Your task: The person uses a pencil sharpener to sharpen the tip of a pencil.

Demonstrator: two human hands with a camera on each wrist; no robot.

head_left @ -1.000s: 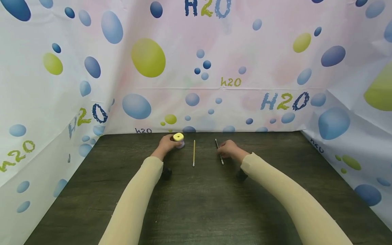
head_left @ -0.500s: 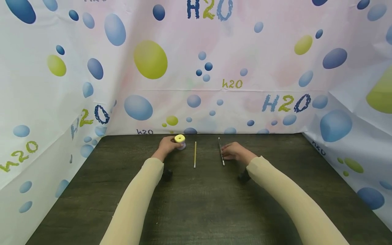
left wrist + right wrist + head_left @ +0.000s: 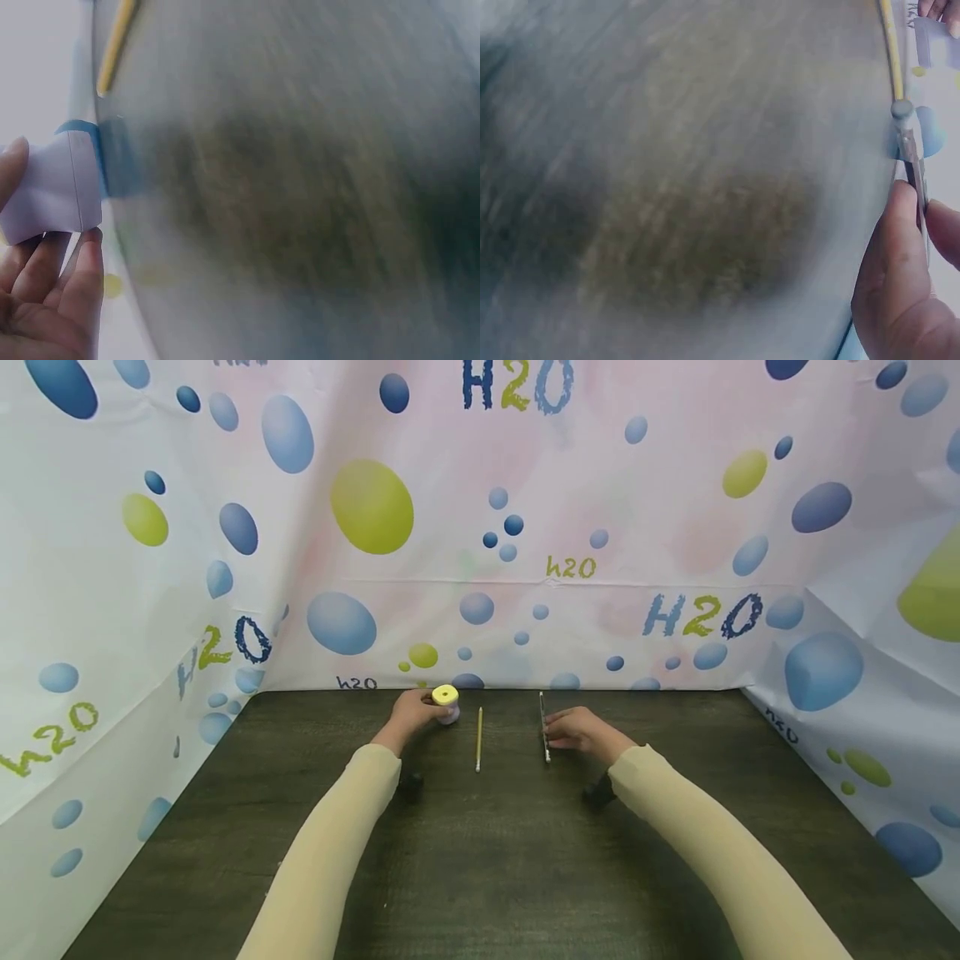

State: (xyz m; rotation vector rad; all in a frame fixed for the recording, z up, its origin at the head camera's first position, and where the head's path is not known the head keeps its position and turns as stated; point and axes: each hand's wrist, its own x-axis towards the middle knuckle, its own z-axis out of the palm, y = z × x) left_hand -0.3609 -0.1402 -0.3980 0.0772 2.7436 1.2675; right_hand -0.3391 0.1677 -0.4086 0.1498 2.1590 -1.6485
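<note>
1 container (image 3: 446,704) gripped in the left hand (image 3: 412,713), 1 dark pencil (image 3: 543,710) pinched in the right hand (image 3: 585,732), both near the tabletop's (image 3: 480,843) far edge; best steer clear of the yellow pencil (image 3: 479,739) between.

A pale, yellow-topped container (image 3: 447,702) held upright is left of a slim dark pencil (image 3: 543,710) pointing forward.
</note>
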